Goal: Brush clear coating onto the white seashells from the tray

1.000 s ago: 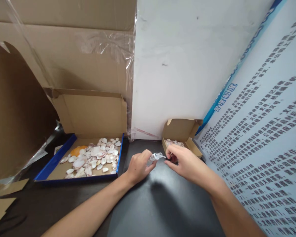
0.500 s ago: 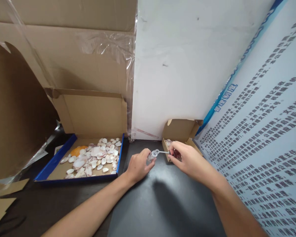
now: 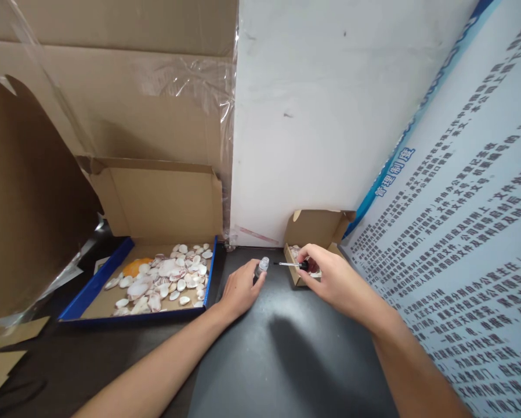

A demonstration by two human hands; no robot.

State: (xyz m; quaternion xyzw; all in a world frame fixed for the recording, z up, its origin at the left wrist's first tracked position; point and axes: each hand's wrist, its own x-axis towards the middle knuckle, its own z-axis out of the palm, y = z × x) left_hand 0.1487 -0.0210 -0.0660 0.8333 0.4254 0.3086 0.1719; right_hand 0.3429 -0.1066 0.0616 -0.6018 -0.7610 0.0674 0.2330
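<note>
A small clear glue bottle or similar glass bottle (image 3: 263,266) stands in my left hand (image 3: 242,288), its open neck showing above the thumb and fingers. To the right, my right hand (image 3: 330,276) pinches the black cap (image 3: 303,265) of a thin brush applicator (image 3: 289,264). The applicator lies nearly level, its dark tip pointing left and apart from the bottle neck. Behind the right hand is a small open cardboard box (image 3: 293,271) with shells, partly hidden by the fingers.
At left, an open blue-edged box (image 3: 132,320) holds many pale seashells (image 3: 169,268) and an orange one (image 3: 137,266). A cardboard wall and a white panel (image 3: 295,128) rise behind the dark table (image 3: 252,360). A printed banner (image 3: 465,232) stands along the right.
The applicator has come out of the bottle neck, and its dark tip now shows. My left hand has moved slightly left with the bottle.
</note>
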